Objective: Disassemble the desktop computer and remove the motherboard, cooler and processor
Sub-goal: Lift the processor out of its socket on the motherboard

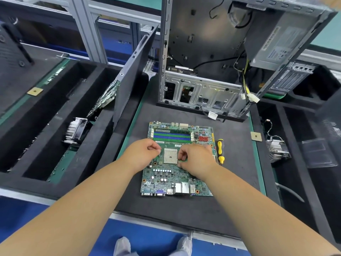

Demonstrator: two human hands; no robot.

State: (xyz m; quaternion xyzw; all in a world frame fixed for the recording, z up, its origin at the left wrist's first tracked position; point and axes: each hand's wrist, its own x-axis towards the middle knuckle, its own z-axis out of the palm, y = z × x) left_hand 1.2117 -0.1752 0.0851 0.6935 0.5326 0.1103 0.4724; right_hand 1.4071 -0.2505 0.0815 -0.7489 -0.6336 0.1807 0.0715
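The green motherboard lies flat on the black mat in front of me. Its square tan processor socket shows between my hands. My left hand rests on the board at the socket's left edge, fingers curled, with nothing visible in them. My right hand pinches a small part at the socket's right edge, apparently the socket lever. A square processor lies on the mat to the right. A finned cooler sits beyond it. The open computer case stands upright behind the board.
A yellow screwdriver lies just right of the board. A black side panel leans at the left. Left foam trays hold another cooler, boards and a second processor. Loose cables hang from the case.
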